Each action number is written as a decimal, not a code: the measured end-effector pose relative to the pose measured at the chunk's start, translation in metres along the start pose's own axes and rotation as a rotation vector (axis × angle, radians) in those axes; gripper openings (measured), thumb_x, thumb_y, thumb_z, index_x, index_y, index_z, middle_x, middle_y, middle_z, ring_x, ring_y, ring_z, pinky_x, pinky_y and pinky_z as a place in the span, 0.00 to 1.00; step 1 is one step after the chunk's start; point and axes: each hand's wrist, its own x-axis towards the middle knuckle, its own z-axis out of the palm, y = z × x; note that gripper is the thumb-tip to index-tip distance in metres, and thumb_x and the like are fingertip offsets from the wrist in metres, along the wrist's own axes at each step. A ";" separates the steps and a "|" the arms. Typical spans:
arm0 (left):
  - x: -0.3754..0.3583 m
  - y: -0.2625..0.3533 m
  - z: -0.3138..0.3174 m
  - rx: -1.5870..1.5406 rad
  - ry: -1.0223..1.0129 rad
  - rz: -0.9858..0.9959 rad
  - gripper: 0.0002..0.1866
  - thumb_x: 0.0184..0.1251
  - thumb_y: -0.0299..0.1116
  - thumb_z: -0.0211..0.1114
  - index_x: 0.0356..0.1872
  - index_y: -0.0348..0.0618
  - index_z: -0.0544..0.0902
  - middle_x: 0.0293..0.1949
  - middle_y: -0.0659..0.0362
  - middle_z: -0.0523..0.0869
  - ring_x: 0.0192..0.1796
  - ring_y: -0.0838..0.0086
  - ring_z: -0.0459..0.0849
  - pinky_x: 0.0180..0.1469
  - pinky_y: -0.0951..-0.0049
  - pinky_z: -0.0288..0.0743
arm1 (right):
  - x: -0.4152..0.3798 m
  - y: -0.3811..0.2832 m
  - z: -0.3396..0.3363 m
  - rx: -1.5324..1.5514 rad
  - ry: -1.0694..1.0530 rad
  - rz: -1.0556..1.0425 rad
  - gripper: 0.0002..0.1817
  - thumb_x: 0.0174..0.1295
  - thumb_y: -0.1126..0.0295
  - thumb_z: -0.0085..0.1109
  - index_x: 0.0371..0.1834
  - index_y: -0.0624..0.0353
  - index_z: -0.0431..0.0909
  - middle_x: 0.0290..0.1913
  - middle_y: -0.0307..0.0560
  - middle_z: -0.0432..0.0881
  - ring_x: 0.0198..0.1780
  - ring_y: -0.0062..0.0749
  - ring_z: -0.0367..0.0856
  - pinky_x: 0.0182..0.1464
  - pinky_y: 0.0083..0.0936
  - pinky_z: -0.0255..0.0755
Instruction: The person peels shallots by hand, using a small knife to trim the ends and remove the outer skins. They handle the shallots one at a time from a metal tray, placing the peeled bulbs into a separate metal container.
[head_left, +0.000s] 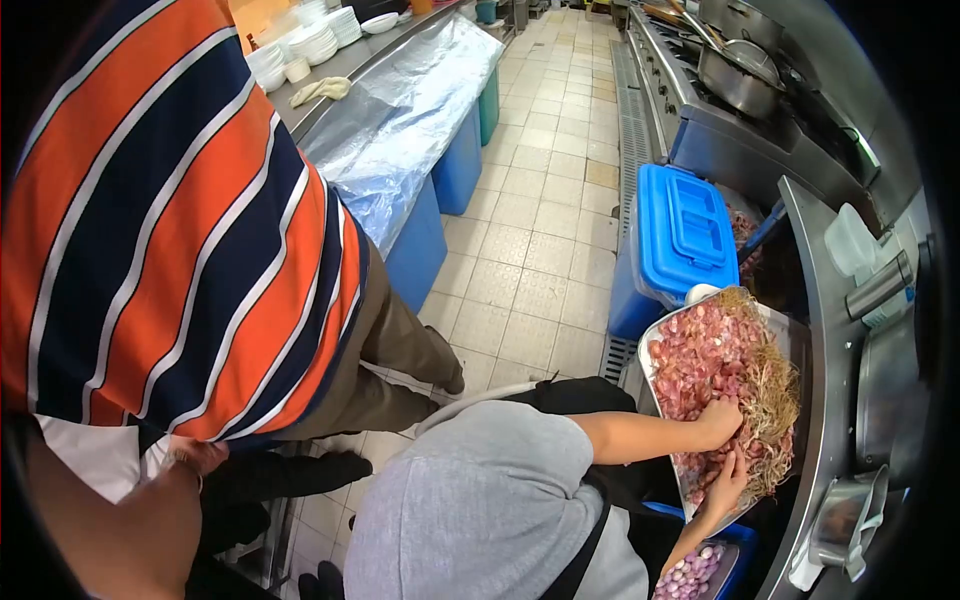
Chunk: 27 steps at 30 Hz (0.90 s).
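Note:
A metal tray point(652, 388) holds a heap of reddish shallots point(700, 345) with loose papery skins, and stringy dried tops point(775, 400) lie along its right side. My left hand point(722, 422) rests in the heap, fingers curled round a shallot that is mostly hidden. Just below it, my right hand point(725, 487) closes its thumb and fingers at the same spot, apparently on a shallot too. Under the tray's lower edge, a blue bin point(745, 545) contains peeled purple shallots point(690, 575).
A lidded blue bin point(690, 225) stands beyond the tray. A stove with a metal pot point(740, 80) is farther back. At left stands a person in a striped shirt point(180, 220), near a counter under plastic sheeting point(400, 130). A forearm point(120, 510) shows lower left.

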 end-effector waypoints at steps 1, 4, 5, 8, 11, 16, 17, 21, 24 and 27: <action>-0.003 0.000 -0.005 0.012 -0.029 0.005 0.08 0.47 0.25 0.61 0.28 0.32 0.83 0.39 0.47 0.78 0.43 0.58 0.79 0.39 0.68 0.80 | -0.003 -0.001 0.002 0.012 0.000 0.020 0.15 0.69 0.66 0.48 0.54 0.60 0.74 0.26 0.36 0.76 0.13 0.12 0.61 0.13 0.11 0.53; -0.010 -0.004 -0.004 -0.087 -0.040 -0.021 0.09 0.43 0.25 0.63 0.28 0.32 0.83 0.43 0.47 0.76 0.47 0.58 0.76 0.40 0.67 0.80 | 0.002 0.012 -0.001 0.031 -0.018 0.028 0.15 0.69 0.66 0.48 0.55 0.60 0.74 0.26 0.36 0.76 0.13 0.12 0.62 0.13 0.11 0.53; -0.010 -0.006 -0.003 -0.141 -0.009 -0.042 0.11 0.41 0.24 0.65 0.29 0.31 0.82 0.45 0.44 0.75 0.44 0.55 0.79 0.41 0.64 0.80 | 0.004 0.015 -0.002 0.016 -0.022 0.022 0.16 0.69 0.65 0.48 0.55 0.60 0.74 0.26 0.36 0.76 0.13 0.12 0.62 0.13 0.10 0.53; -0.014 -0.012 -0.018 -0.308 -0.135 -0.108 0.09 0.45 0.22 0.61 0.30 0.31 0.81 0.45 0.39 0.73 0.43 0.50 0.80 0.43 0.60 0.78 | 0.006 0.021 -0.003 -0.031 -0.041 0.016 0.16 0.69 0.64 0.48 0.56 0.59 0.74 0.26 0.35 0.75 0.14 0.12 0.62 0.14 0.10 0.53; -0.021 -0.025 -0.029 -0.424 -0.098 -0.098 0.07 0.49 0.23 0.58 0.30 0.31 0.79 0.46 0.34 0.71 0.43 0.45 0.80 0.47 0.57 0.75 | 0.002 0.005 0.003 -0.079 -0.087 0.011 0.18 0.69 0.63 0.48 0.57 0.59 0.73 0.26 0.35 0.75 0.15 0.11 0.62 0.15 0.11 0.54; -0.022 -0.033 -0.043 -0.524 -0.072 -0.059 0.07 0.53 0.23 0.55 0.31 0.30 0.78 0.51 0.27 0.67 0.42 0.42 0.79 0.50 0.56 0.73 | 0.001 -0.008 0.023 0.025 -0.122 0.031 0.18 0.69 0.65 0.48 0.58 0.61 0.72 0.26 0.35 0.76 0.16 0.11 0.63 0.16 0.11 0.55; -0.022 -0.035 -0.036 -0.593 0.005 -0.021 0.07 0.50 0.22 0.57 0.31 0.30 0.78 0.48 0.32 0.70 0.41 0.45 0.79 0.47 0.56 0.74 | 0.002 -0.007 0.028 0.045 -0.084 0.044 0.18 0.69 0.65 0.48 0.58 0.62 0.72 0.26 0.35 0.77 0.17 0.12 0.63 0.17 0.11 0.54; -0.022 -0.040 -0.055 -0.493 0.155 0.123 0.13 0.42 0.24 0.66 0.33 0.33 0.81 0.37 0.44 0.80 0.44 0.52 0.78 0.49 0.60 0.72 | 0.005 -0.017 0.035 0.190 -0.141 0.133 0.18 0.67 0.66 0.49 0.59 0.56 0.73 0.25 0.32 0.74 0.14 0.11 0.59 0.14 0.11 0.51; -0.014 -0.049 -0.047 -0.473 0.108 0.076 0.15 0.44 0.26 0.69 0.36 0.32 0.82 0.33 0.47 0.84 0.38 0.59 0.84 0.42 0.66 0.77 | 0.008 -0.019 0.034 0.300 -0.165 0.225 0.19 0.68 0.67 0.48 0.61 0.56 0.70 0.26 0.37 0.77 0.12 0.15 0.63 0.12 0.13 0.51; -0.013 -0.052 -0.035 -0.641 0.022 0.000 0.13 0.44 0.23 0.70 0.34 0.31 0.83 0.30 0.50 0.86 0.31 0.70 0.85 0.35 0.73 0.78 | 0.015 -0.010 0.029 0.351 -0.212 0.251 0.21 0.66 0.67 0.50 0.63 0.56 0.68 0.28 0.37 0.78 0.14 0.16 0.65 0.12 0.13 0.55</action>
